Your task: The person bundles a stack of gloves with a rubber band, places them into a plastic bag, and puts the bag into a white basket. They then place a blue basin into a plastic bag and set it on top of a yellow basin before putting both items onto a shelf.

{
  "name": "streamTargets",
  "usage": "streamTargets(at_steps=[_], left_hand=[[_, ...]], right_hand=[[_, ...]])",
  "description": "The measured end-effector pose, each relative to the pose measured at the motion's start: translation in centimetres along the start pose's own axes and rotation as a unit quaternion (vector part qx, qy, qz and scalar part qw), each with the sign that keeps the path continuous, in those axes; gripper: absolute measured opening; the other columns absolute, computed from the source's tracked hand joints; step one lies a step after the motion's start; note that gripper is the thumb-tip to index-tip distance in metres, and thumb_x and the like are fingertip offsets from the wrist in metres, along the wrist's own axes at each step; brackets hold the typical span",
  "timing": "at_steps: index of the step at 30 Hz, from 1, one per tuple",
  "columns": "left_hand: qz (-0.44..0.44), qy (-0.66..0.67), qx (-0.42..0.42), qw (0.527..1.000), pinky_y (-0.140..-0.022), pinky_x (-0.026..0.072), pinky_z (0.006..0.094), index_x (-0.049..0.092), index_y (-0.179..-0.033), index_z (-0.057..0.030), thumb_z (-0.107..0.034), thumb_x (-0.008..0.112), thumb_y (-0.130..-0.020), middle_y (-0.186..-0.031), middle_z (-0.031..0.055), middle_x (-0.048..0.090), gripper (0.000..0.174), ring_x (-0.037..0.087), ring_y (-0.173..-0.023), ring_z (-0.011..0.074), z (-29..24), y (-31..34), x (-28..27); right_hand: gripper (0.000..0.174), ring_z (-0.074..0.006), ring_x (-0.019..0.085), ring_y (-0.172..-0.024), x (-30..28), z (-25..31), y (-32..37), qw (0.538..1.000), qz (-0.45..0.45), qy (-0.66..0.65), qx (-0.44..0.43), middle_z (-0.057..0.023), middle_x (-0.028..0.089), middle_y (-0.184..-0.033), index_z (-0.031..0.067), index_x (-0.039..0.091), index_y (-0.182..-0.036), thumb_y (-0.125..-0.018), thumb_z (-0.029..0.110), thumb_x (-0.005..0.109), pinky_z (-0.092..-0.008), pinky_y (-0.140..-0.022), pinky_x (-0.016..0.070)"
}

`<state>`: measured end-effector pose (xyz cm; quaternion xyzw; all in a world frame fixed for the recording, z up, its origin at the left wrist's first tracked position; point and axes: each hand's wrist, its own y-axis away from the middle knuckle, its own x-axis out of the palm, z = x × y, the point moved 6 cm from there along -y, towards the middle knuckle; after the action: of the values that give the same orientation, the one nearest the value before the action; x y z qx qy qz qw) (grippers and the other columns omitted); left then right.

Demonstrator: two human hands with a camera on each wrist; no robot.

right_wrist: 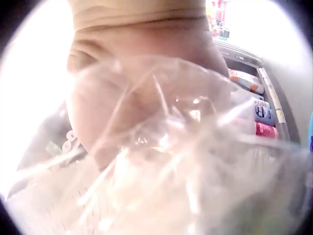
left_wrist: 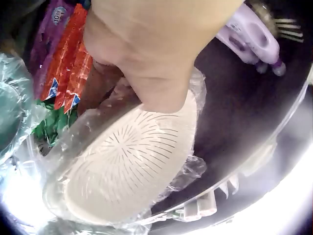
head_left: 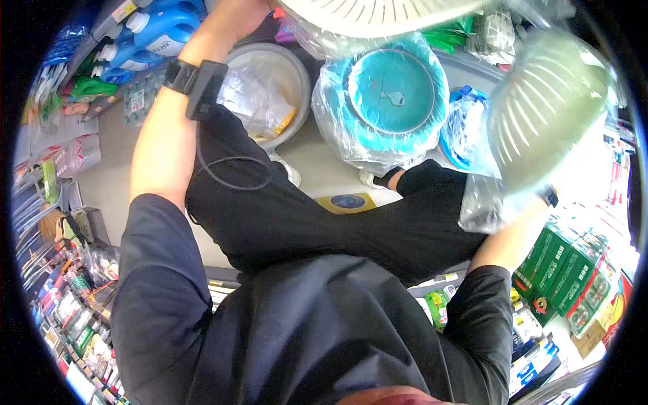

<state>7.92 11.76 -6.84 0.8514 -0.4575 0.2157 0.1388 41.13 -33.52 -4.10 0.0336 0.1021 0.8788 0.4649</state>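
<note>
Shop aisle, floor below and stocked shelves on both sides. Left hand [left_wrist: 161, 54], top of the head frame, has its fingers curled over the rim of a cream colander [left_wrist: 132, 166] wrapped in film. Right hand [right_wrist: 142, 98] clasps a green colander [head_left: 547, 108] through its plastic bag [right_wrist: 195, 171], raised at upper right; the fingers are blurred behind the film. A teal basin [head_left: 391, 91] sits centre, blue bottles [head_left: 155, 30] upper left, green boxes [head_left: 567, 270] lower right.

Dark short-sleeved shirt [head_left: 304, 324], black trousers [head_left: 304, 209], black wrist strap [head_left: 182, 75] with cable [head_left: 229, 183]
</note>
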Motion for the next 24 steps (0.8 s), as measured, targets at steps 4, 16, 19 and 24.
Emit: streamTargets(at_steps=[4, 16, 19, 24], left_hand=[[-0.082, -0.231, -0.018, 0.969, -0.095, 0.0501, 0.0311, 0.064, -0.123, 0.0002, -0.033, 0.058, -0.099, -0.118, 0.0103, 0.07, 0.041, 0.064, -0.113, 0.0192, 2.1, 0.0, -2.7], [0.011, -0.371, -0.161, 0.915, -0.093, 0.0514, 0.0405, 0.041, -0.144, 0.0093, -0.042, 0.049, -0.102, -0.128, 0.0237, 0.062, 0.067, 0.065, -0.108, 0.0283, 8.1, 3.5, 3.5], [0.034, -0.406, -0.111, 0.906, -0.089, 0.0524, 0.042, 0.044, -0.142, 0.0087, -0.039, 0.046, -0.104, -0.124, 0.0231, 0.063, 0.061, 0.066, -0.102, 0.0283, 8.8, 3.1, 3.6], [0.023, -0.422, -0.118, 0.899, -0.098, 0.0484, 0.0407, 0.044, -0.144, 0.0068, -0.04, 0.045, -0.104, -0.132, 0.023, 0.061, 0.061, 0.062, -0.115, 0.0282, 13.3, 1.5, -0.2]], right_hand=[[0.034, -0.0206, 0.061, -0.101, 4.9, -1.3, 3.2, 0.995, 0.085, -0.061, -0.005, -0.0125, 0.066, -0.109, -0.0037, 0.061, -0.117, -0.089, 0.016, 0.063, -0.0318, -0.09, 0.0475], [0.033, -0.0224, 0.063, -0.094, 14.0, -0.1, -4.5, 0.981, 0.148, 0.121, 0.017, -0.0139, 0.067, -0.103, -0.008, 0.06, -0.111, -0.086, 0.013, 0.063, -0.0316, -0.086, 0.0485], [0.033, -0.0219, 0.061, -0.101, 14.3, -0.9, -5.8, 0.965, 0.146, 0.217, 0.035, -0.0152, 0.066, -0.105, -0.0077, 0.06, -0.108, -0.084, 0.014, 0.063, -0.0302, -0.09, 0.047], [0.036, -0.0237, 0.062, -0.096, 14.3, -0.9, -5.9, 0.949, 0.113, 0.294, 0.015, -0.0154, 0.067, -0.105, -0.0081, 0.059, -0.112, -0.084, 0.014, 0.062, -0.0318, -0.089, 0.0475]])
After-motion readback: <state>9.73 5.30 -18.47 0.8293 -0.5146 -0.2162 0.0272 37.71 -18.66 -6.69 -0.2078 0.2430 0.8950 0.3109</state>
